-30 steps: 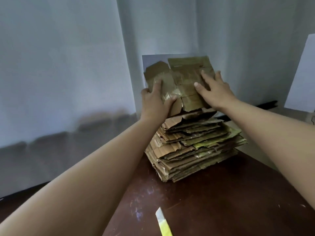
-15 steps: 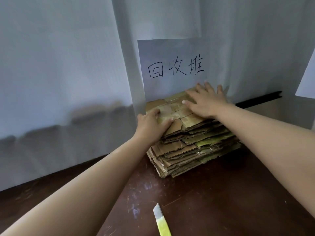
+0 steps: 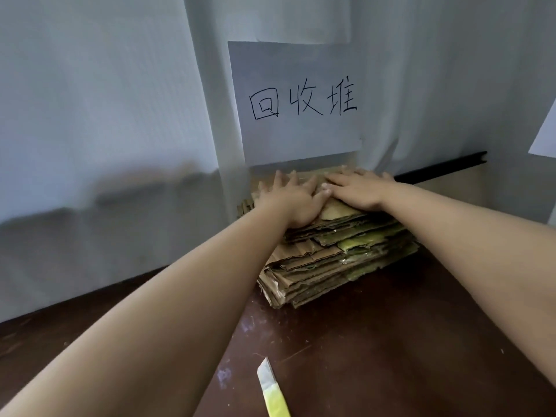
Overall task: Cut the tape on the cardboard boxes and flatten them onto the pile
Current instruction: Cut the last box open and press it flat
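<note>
A pile of flattened brown cardboard boxes (image 3: 337, 263) stands on the dark table against the white curtain. The top flattened piece (image 3: 337, 210) lies flat under both palms. My left hand (image 3: 290, 200) presses down on the left part of the pile's top, fingers spread. Beside it, my right hand (image 3: 361, 191) presses flat on the right part, and the two thumbs nearly touch. A yellow-handled utility knife (image 3: 272, 389) with its blade out lies on the table near the front edge, apart from both hands.
A white paper sign (image 3: 296, 100) with handwritten characters hangs on the curtain right behind the pile. A black bar (image 3: 439, 170) runs along the wall at the right. The brown table (image 3: 391, 341) extends in front of the pile.
The cardboard piece I held up in front of the sign has come down flat onto the pile. Both hands moved from gripping it to pressing flat on top.
</note>
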The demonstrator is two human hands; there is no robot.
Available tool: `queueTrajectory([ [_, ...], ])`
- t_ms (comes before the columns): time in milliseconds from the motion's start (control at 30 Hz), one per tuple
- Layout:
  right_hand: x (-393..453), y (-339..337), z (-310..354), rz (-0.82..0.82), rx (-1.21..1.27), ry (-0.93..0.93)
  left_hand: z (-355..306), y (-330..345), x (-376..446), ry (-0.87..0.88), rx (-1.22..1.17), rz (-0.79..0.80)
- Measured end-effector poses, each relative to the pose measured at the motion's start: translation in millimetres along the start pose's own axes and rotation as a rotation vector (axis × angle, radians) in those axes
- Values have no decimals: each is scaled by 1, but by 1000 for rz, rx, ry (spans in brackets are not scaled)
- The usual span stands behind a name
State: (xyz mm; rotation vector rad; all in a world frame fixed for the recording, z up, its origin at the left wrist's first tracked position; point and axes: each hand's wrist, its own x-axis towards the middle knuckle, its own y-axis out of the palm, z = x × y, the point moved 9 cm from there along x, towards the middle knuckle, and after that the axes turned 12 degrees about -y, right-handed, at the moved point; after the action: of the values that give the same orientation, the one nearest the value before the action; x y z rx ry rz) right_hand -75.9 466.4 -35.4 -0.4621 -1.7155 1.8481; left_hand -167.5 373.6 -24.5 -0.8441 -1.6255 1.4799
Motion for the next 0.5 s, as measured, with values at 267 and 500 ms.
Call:
queueTrajectory([
  [267, -1, 34, -3, -45, 19, -13, 10, 36, -9, -46, -79, -57],
  [500, 8, 34, -11, -47, 75, -15, 8, 35, -1, -38, -71, -72],
])
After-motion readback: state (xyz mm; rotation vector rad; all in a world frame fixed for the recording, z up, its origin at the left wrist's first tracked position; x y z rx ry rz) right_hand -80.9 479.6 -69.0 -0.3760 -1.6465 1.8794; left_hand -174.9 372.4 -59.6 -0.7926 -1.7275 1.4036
